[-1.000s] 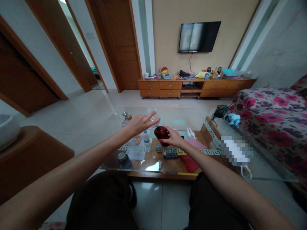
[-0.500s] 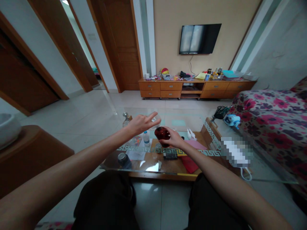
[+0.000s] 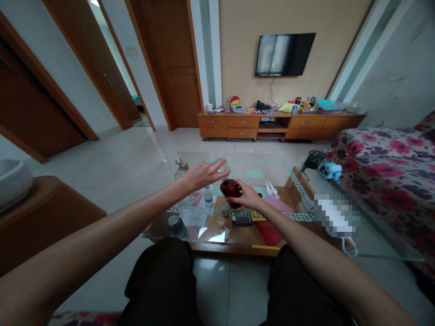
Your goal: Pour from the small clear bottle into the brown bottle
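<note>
My right hand [image 3: 245, 195] is wrapped round a dark red-brown glass container [image 3: 231, 191] above the glass table [image 3: 204, 247]. Just up and to the left of it, my left hand [image 3: 205, 175] grips a small clear object [image 3: 222, 167] between its fingers; it looks like a glass or cup, tilted near the container's top. Below the hands, a water bottle with a blue cap [image 3: 208, 197] stands on the table. A glass bottle with a round stopper [image 3: 180, 169] is beyond my left wrist.
A dark metallic cup [image 3: 176, 225] is near the table's front left. Red [image 3: 268, 232] and pink sheets and a black box [image 3: 241, 219] are to the right. Farther off are a low cabinet [image 3: 242, 122], a television [image 3: 285, 54] and a flowered sofa [image 3: 377, 167].
The view has shifted slightly, and my left leg has moved inward to the right. Both hands keep nearly the same hold and position.
</note>
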{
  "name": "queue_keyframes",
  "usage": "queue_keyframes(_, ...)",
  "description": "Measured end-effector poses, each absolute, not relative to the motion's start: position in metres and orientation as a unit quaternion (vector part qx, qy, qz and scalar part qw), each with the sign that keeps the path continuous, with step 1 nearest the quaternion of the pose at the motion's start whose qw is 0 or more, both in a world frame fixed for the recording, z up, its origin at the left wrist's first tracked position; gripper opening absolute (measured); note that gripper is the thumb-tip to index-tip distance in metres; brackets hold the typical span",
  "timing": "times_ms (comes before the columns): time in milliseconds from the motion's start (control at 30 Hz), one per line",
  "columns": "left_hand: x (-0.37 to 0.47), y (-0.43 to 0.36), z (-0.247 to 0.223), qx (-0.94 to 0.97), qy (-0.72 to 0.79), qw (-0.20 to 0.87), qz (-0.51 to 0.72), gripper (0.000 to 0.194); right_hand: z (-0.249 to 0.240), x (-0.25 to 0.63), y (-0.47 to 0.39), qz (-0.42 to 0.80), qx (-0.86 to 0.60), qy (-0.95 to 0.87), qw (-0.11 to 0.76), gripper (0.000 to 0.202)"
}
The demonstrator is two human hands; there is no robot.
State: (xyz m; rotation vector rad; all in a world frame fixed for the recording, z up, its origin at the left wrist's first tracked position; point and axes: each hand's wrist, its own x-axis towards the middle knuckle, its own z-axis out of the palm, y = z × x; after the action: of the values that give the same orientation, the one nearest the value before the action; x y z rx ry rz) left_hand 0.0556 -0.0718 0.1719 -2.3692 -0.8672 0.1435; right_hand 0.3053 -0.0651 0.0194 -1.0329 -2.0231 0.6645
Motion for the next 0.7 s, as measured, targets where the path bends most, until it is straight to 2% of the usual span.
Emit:
queue_keyframes(400,0.0551,-0.0698,0.1724,-0.908,-0.324,0.262,0.048,0.068,0.0158,0.305,-0.0623,0.262,-0.401,-0.791,0.382,0.087)
queue_keyframes(700,0.054,-0.0708,0.1716,-0.893,-0.334,0.296,0.05,0.063,0.0139,0.3055,-0.0617,0.271,-0.408,-0.786,0.377,0.086)
